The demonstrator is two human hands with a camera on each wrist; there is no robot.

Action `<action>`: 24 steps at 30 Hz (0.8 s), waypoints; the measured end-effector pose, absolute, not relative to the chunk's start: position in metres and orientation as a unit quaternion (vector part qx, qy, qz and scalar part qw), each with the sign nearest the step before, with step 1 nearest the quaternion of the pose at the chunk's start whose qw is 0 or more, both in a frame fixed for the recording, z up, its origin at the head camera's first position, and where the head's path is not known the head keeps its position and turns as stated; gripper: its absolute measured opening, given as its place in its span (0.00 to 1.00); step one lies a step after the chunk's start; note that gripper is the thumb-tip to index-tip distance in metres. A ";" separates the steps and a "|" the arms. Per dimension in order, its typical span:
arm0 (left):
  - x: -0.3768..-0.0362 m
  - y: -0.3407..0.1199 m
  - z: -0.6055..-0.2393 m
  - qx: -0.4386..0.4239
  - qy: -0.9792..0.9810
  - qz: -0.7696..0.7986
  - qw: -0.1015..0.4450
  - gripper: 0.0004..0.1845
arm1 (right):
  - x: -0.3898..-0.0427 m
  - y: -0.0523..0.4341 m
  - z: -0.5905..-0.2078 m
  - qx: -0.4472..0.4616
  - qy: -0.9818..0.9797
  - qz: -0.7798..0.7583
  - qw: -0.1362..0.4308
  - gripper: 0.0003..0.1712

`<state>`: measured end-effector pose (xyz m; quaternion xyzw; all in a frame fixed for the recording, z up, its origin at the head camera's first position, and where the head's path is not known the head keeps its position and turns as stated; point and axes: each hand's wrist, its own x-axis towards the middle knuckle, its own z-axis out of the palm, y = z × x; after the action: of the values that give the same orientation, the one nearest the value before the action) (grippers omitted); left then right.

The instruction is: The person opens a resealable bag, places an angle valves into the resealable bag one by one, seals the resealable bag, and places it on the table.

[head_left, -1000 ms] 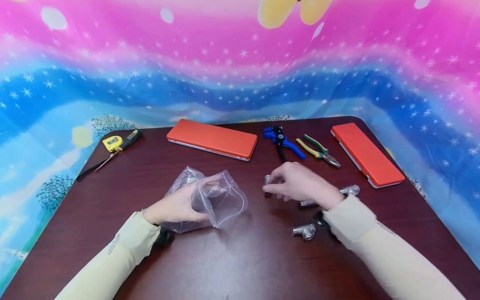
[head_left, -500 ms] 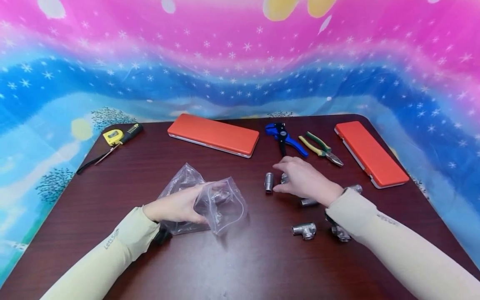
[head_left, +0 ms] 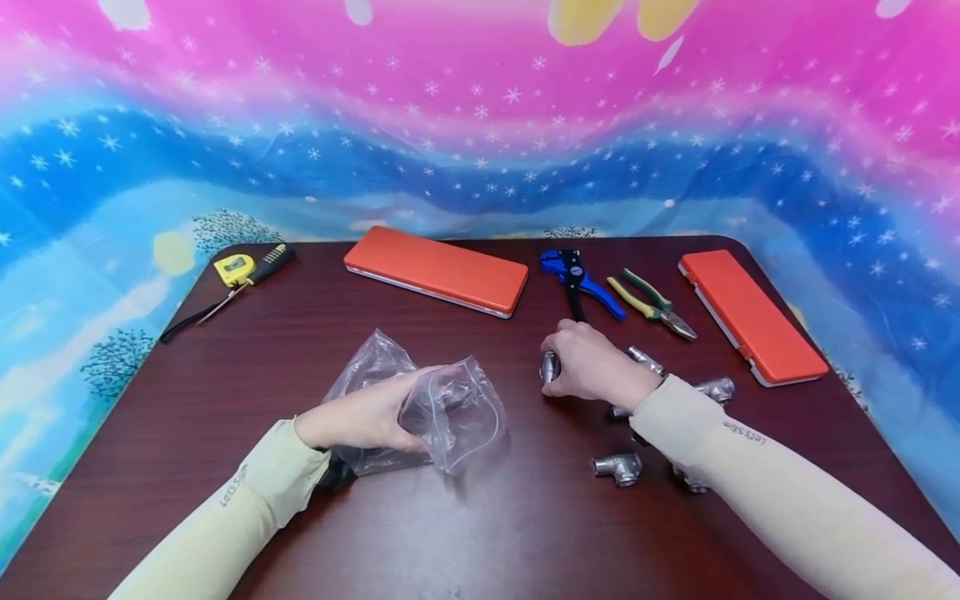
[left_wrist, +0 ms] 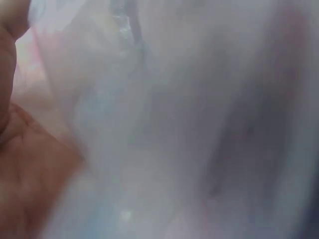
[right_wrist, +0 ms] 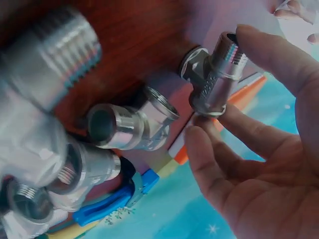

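Note:
My left hand [head_left: 360, 417] grips a clear zip bag [head_left: 471, 429], its mouth gaping toward the right. In the left wrist view the blurred plastic [left_wrist: 164, 124] covers nearly everything, with part of the palm [left_wrist: 30, 179] at the left edge. To the right of the bag, my right hand [head_left: 592, 362] pinches a silvery metal pipe tee [head_left: 549, 368], which stands upright. The right wrist view has the thumb at the tee's threaded end [right_wrist: 230, 55] and the fingertips at its lower end. Another tee [right_wrist: 132, 122] lies close beside it.
More metal fittings lie around my right forearm, including a tee [head_left: 618, 468] in front and one [head_left: 716, 389] at right. Along the back are a tape measure [head_left: 236, 268], an orange case [head_left: 438, 271], blue wire strippers [head_left: 581, 283], pliers [head_left: 652, 304] and another orange case [head_left: 753, 317].
Half a second ago my right hand stood apart from the upright tee, fingers spread; now its thumb and fingers have closed on it. My left hand keeps holding the bag.

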<state>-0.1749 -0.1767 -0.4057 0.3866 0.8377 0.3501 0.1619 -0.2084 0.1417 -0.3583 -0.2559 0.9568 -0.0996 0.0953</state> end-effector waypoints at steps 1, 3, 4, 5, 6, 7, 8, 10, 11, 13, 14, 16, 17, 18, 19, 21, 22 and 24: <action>-0.175 -0.177 -0.405 0.387 0.838 0.349 0.161 0.55 | -0.207 0.143 -0.357 -0.252 0.957 -0.110 0.088 0.32; -0.174 -0.177 -0.404 0.385 0.840 0.347 0.160 0.55 | -0.201 0.144 -0.352 -0.245 0.957 -0.142 0.069 0.33; -0.174 -0.177 -0.404 0.385 0.841 0.346 0.159 0.55 | -0.197 0.145 -0.348 -0.243 0.954 -0.164 0.061 0.33; -0.173 -0.177 -0.403 0.385 0.841 0.345 0.159 0.55 | -0.193 0.145 -0.344 -0.243 0.950 -0.190 0.051 0.33; -0.173 -0.177 -0.403 0.386 0.841 0.343 0.157 0.55 | -0.188 0.144 -0.341 -0.249 0.943 -0.217 0.043 0.32; -0.174 -0.177 -0.403 0.388 0.841 0.342 0.156 0.55 | -0.182 0.141 -0.337 -0.258 0.935 -0.240 0.035 0.32; -0.174 -0.177 -0.403 0.388 0.841 0.342 0.156 0.55 | -0.177 0.138 -0.333 -0.271 0.927 -0.258 0.029 0.32; -0.174 -0.177 -0.404 0.390 0.840 0.343 0.157 0.55 | -0.166 0.129 -0.328 -0.305 0.910 -0.281 0.019 0.31; -0.174 -0.178 -0.404 0.389 0.840 0.343 0.158 0.55 | -0.162 0.124 -0.327 -0.322 0.903 -0.283 0.014 0.31; -0.174 -0.178 -0.406 0.387 0.839 0.348 0.160 0.55 | -0.155 0.113 -0.327 -0.350 0.896 -0.273 0.007 0.32; -0.174 -0.179 -0.406 0.387 0.838 0.350 0.161 0.55 | -0.152 0.108 -0.328 -0.358 0.895 -0.265 0.004 0.32; -0.174 -0.179 -0.407 0.389 0.834 0.356 0.163 0.54 | -0.150 0.099 -0.331 -0.367 0.896 -0.249 0.003 0.33; -0.174 -0.179 -0.408 0.389 0.832 0.359 0.163 0.54 | -0.149 0.095 -0.333 -0.368 0.898 -0.243 0.004 0.33; -0.174 -0.179 -0.408 0.391 0.831 0.361 0.163 0.54 | -0.148 0.092 -0.335 -0.368 0.900 -0.234 0.005 0.33; -0.174 -0.179 -0.408 0.392 0.831 0.360 0.162 0.54 | -0.148 0.090 -0.337 -0.369 0.902 -0.225 0.005 0.32; -0.174 -0.179 -0.409 0.394 0.832 0.358 0.157 0.54 | -0.147 0.085 -0.341 -0.372 0.902 -0.217 0.009 0.32; -0.173 -0.179 -0.409 0.392 0.834 0.356 0.156 0.54 | -0.146 0.082 -0.342 -0.375 0.902 -0.214 0.011 0.32; -0.173 -0.180 -0.410 0.391 0.836 0.353 0.153 0.54 | -0.146 0.078 -0.346 -0.385 0.900 -0.204 0.011 0.32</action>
<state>-0.1728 -0.1801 -0.4098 0.3910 0.8363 0.3526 0.1527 -0.1458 0.0776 -0.3460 -0.3846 0.9002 -0.2041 0.0110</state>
